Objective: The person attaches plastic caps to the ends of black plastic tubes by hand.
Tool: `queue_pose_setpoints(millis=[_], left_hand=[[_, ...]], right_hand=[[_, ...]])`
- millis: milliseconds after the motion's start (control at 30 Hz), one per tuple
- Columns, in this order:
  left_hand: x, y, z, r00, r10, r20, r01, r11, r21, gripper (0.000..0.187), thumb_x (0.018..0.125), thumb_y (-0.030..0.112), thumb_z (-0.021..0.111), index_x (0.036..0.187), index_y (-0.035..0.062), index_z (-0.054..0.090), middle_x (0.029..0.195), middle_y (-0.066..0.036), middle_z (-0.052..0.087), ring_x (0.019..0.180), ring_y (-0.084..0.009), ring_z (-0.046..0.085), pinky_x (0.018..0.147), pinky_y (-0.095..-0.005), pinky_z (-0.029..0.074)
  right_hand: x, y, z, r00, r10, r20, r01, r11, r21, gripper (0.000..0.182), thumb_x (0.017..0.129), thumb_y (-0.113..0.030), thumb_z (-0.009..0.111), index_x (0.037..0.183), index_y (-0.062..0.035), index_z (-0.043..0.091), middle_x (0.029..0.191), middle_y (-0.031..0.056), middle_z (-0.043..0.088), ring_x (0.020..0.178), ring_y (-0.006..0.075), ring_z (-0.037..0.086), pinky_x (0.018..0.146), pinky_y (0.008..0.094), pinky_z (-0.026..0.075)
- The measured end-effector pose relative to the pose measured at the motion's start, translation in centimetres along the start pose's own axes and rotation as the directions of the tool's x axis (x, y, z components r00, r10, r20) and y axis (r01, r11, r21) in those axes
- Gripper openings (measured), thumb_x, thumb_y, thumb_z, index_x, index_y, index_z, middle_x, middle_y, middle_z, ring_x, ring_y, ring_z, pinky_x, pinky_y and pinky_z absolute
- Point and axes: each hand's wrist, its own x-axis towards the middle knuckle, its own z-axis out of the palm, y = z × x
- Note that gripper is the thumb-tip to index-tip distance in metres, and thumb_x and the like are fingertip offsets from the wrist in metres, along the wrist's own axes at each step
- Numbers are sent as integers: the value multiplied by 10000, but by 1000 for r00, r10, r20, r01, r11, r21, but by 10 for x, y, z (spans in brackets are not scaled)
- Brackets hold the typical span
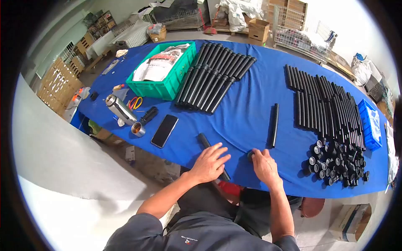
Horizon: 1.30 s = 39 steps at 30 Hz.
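Observation:
My left hand (209,163) lies over a black tube (203,140) near the table's front edge, fingers spread and not wrapped round it. The tube's far end shows beyond the fingers and its near end below the palm. To the right, my right hand (266,167) is closed on a small black round fitting (250,156), mostly hidden by the fingers. Another black tube (274,125) lies alone just beyond that hand. A heap of black fittings (335,163) sits farther right, below rows of loose black tubes (322,102).
Black tubes with collars (209,79) are stacked beside a green crate (161,90) holding papers. A phone (164,131), steel flask (120,109), metal cup (138,129) and scissors (135,103) lie at left. A blue bin (369,125) stands at the right edge of the blue-covered table (238,119).

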Motion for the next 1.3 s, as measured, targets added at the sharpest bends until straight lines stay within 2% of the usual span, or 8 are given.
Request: queue_pose_setpoints(millis=[67,167,367,600,700,800,933,1300], left_hand=[[-7,-8,5,996,67,61,-65,998,-26,399,865,100,664,1259,76,719,1341,-133,651,1378,-330,524,1183,-543,386],[-21,-32,10,987,132,90,-131,991,-24,429,823,66,655,1247,68,720,1355,-134,648,1369,-314,531,1189,-547,374],[-9,-18,-11,987,141,77,-146,988,57,438,760,3,660,1192,58,704,1137,-114,654,1105,-316,634,1118,-517,451],[8,-24,-5,999,15,-45,-15,1000,10,373,762,38,714,1131,59,668,1036,-118,574,927,-312,640,844,-424,539],[11,-2,-26,985,-143,96,159,972,-175,379,791,41,708,1167,38,664,1059,-126,589,921,-281,665,845,-383,542],[7,14,-46,951,-114,288,251,827,-504,378,811,1,695,1187,12,663,1075,-116,608,955,-219,677,854,-334,532],[-19,18,-45,857,-128,499,510,353,-785,390,786,-93,679,1170,-33,659,1069,-89,596,937,-157,636,830,-302,509],[-50,19,-41,823,-157,546,567,173,-805,419,794,-36,692,1210,-59,641,1068,-90,603,885,-141,627,813,-280,495]], right_hand=[[3,-8,1,996,75,-39,-78,993,-87,343,1005,-167,617,1327,-51,618,1096,247,628,929,453,681,812,510,568],[3,4,16,986,38,-164,-25,997,77,401,1016,-212,624,1377,-41,593,1131,227,608,916,424,685,783,508,571],[5,-8,32,979,-100,-180,86,993,-85,480,930,-218,732,1363,-53,606,1086,158,601,987,335,666,745,434,579],[4,-1,50,933,-94,-347,93,995,-19,530,873,-148,772,1348,-30,568,1066,155,593,961,347,656,759,436,571],[5,2,49,930,-101,-353,113,993,14,518,858,-136,780,1321,-29,574,1052,156,594,960,351,653,768,437,565],[4,5,48,937,-49,-345,85,992,89,522,856,-146,781,1319,-28,573,1032,150,598,957,341,653,777,437,563],[3,5,46,929,-37,-369,78,992,98,521,845,-140,785,1310,-28,578,1031,146,599,944,346,654,769,439,561],[4,6,47,933,-56,-357,98,990,101,568,818,-132,804,1328,-31,574,1063,132,607,986,318,661,776,422,581]])
